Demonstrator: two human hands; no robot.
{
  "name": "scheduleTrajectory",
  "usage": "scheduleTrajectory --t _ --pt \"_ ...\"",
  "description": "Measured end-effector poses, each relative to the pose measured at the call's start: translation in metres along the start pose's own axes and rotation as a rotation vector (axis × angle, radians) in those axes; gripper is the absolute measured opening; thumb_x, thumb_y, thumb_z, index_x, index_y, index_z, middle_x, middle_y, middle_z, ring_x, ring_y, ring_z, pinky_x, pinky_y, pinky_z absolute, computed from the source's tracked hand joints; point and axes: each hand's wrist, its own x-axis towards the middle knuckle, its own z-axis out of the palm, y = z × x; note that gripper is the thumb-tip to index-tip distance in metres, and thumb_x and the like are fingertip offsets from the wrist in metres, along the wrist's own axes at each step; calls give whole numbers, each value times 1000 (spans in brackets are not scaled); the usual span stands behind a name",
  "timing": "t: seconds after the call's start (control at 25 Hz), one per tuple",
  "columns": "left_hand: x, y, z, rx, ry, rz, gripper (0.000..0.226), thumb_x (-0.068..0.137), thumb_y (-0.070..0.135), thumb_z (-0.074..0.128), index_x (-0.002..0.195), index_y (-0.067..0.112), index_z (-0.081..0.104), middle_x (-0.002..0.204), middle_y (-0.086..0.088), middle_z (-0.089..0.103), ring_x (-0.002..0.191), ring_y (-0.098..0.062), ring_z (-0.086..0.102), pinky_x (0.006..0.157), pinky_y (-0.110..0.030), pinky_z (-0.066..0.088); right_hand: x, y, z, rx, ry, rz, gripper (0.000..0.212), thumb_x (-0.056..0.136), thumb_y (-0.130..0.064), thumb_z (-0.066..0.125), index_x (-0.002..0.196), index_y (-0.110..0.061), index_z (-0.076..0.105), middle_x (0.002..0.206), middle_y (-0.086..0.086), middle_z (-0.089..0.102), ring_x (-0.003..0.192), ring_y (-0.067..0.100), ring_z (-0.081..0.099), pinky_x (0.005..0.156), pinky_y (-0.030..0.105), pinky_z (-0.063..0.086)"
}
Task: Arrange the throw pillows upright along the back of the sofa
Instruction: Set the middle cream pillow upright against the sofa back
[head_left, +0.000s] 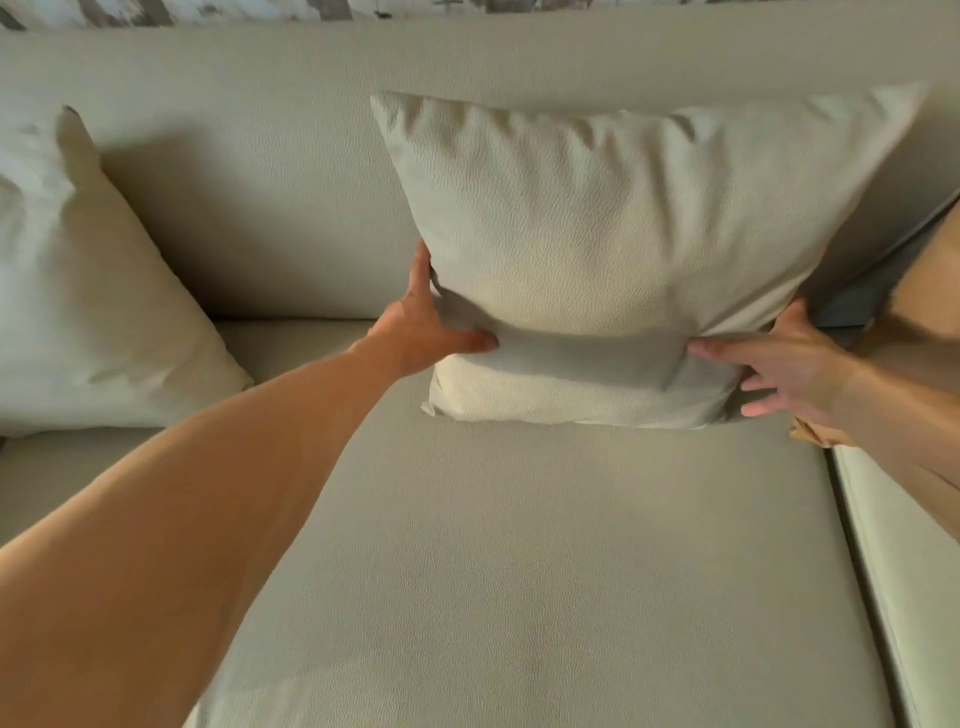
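Note:
A cream throw pillow (613, 228) stands upright on the sofa seat (545, 545), leaning against the sofa back (260, 171). My left hand (426, 322) presses its lower left edge, thumb across the front. My right hand (779, 364) grips the lower right edge, fingers spread along the side. Both thumbs dent the pillow's front. A second cream pillow (93, 291) leans upright against the back at the far left, partly cut off by the frame.
A tan cushion or throw (914, 291) lies at the right, behind my right forearm. A seam (857, 545) splits this seat cushion from the one to the right. A patterned surface (208, 10) shows above the sofa back.

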Motion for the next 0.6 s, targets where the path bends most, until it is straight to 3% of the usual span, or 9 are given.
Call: scheduleTrajectory --t 0.08,0.24,0.44,0.6 --pt "0 3 -1 -37 -5 16 125 64 38 87 149 43 -5 146 -6 41 131 -34 44 105 -43 38 0 -2 5 47 10 -8 105 57 -25 88 136 -43 22 140 -7 44 124 41 47 97 67 39" --pt "-4 3 -10 -42 23 9 119 64 38 87 148 41 3 144 -5 44 130 -33 45 104 -42 40 -11 -10 13 69 -11 -13 111 50 -25 89 136 -46 22 141 -8 48 123 37 50 98 69 36" --pt "-5 -12 -33 -43 50 -38 118 64 36 88 149 38 6 145 -4 44 130 -32 45 105 -41 39 -21 -20 38 51 -107 -54 150 2 -55 91 136 -47 22 143 -10 44 125 32 48 96 70 38" --pt "-3 -15 -30 -53 32 -42 118 65 35 87 149 39 4 144 -3 44 130 -32 45 107 -43 39 -19 -19 41 56 -78 -55 140 19 -46 94 138 -46 20 145 -11 42 128 34 47 97 71 36"
